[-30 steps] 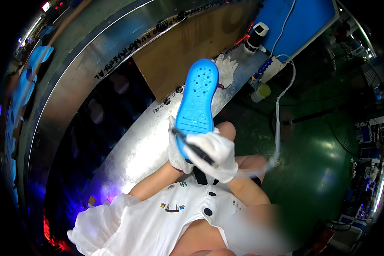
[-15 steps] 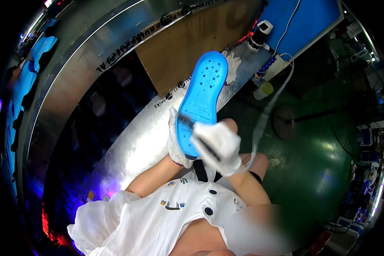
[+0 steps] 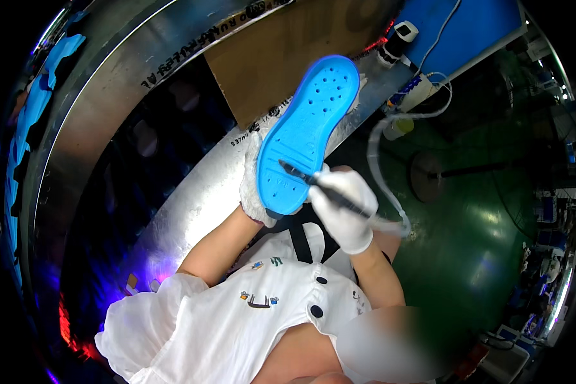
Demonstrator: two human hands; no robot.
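Note:
My left hand (image 3: pixel 252 185), in a white glove, holds a bright blue shoe sole (image 3: pixel 304 131) from beneath and along its left edge. The sole's toe end points up and away, with its dimpled, ridged face upward. In my white-gloved right hand (image 3: pixel 347 214) is a slim black brush-like tool (image 3: pixel 294 170), gripped like a pen. Its dark tip lies over the ridges near the sole's heel; whether it touches cannot be made out. A pale flexible hose (image 3: pixel 374 157) runs from behind the right hand.
A metal bench (image 3: pixel 198 173) with a brown cardboard sheet (image 3: pixel 256 70) lies ahead. Beyond stand a black-and-white device (image 3: pixel 400 40) and a yellowish cup (image 3: pixel 400 127). The dark base of a stand (image 3: pixel 424 174) rests on the green floor at right.
The sole has shifted slightly left at its heel and tilted further right at its toe. My right hand has moved a little right, and the hose now bows outward differently.

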